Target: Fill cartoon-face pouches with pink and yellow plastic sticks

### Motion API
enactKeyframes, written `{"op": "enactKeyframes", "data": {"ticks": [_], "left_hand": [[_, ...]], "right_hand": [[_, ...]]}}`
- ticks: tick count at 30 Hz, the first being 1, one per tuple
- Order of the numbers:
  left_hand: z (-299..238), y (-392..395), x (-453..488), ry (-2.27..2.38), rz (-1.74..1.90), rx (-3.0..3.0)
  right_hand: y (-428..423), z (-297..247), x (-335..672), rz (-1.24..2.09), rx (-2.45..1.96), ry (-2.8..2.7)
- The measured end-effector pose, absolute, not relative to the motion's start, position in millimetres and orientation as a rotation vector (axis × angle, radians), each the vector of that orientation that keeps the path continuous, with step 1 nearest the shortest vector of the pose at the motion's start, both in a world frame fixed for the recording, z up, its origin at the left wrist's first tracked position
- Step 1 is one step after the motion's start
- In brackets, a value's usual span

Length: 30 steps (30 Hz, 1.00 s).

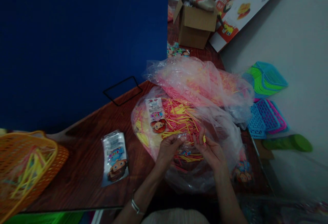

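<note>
Over an opened clear plastic bag [220, 121] of thin pink and yellow sticks [181, 113], both my hands work close together. My left hand [167, 147] is closed, its thumb and fingertips pinching the top edge of a small printed packet [185, 152]. My right hand [211, 150] is closed too, with a few thin sticks [204, 139] showing yellow ends between its fingers. The packet's far side reaches toward the right fingertips; whether they touch it I cannot tell. Another silver printed packet [156, 114] lies on the sticks to the upper left.
A stack of flat packets [116, 159] lies on the brown table [84, 162]. At far left stands an orange basket [55, 160] holding wrapped sticks. A blue panel [84, 46] borders the back left. A cardboard box [196, 29] stands behind; plastic baskets [266, 118] are at right.
</note>
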<state>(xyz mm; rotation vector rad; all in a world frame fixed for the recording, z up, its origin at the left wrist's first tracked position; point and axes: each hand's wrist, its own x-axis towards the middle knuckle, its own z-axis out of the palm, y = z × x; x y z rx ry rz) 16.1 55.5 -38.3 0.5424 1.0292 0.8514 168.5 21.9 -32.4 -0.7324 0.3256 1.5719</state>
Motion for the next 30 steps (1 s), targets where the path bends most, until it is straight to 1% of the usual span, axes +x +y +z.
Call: {"op": "enactKeyframes", "data": {"ticks": [4, 10, 15, 18, 21, 24, 27, 30], "left_hand": [[-43, 55, 16, 1.023, 0.844, 0.702], [-41, 53, 14, 1.153, 0.817, 1.279], [-32, 50, 21, 1.096, 0.779, 1.642], [-31, 50, 27, 1.021, 0.774, 1.742], [-29, 49, 30, 0.940, 0.792, 1.756], [-28, 49, 31, 0.903, 0.783, 1.609], [-31, 48, 32, 0.838, 0.807, 1.271], [-36, 48, 32, 0.809, 0.885, 1.052]], "right_hand": [[23, -28, 167, 1.497, -0.856, 0.156], [26, -16, 173, 1.096, -1.147, -0.357], [25, 2, 185, 1.008, -1.535, -0.839], [28, 15, 185, 0.947, -1.654, -1.045], [33, 24, 178, 1.067, -1.604, -1.136], [36, 26, 170, 1.187, -1.547, -1.093], [36, 23, 163, 1.193, -1.525, -1.054], [30, 18, 157, 1.114, -1.532, -1.049]]}}
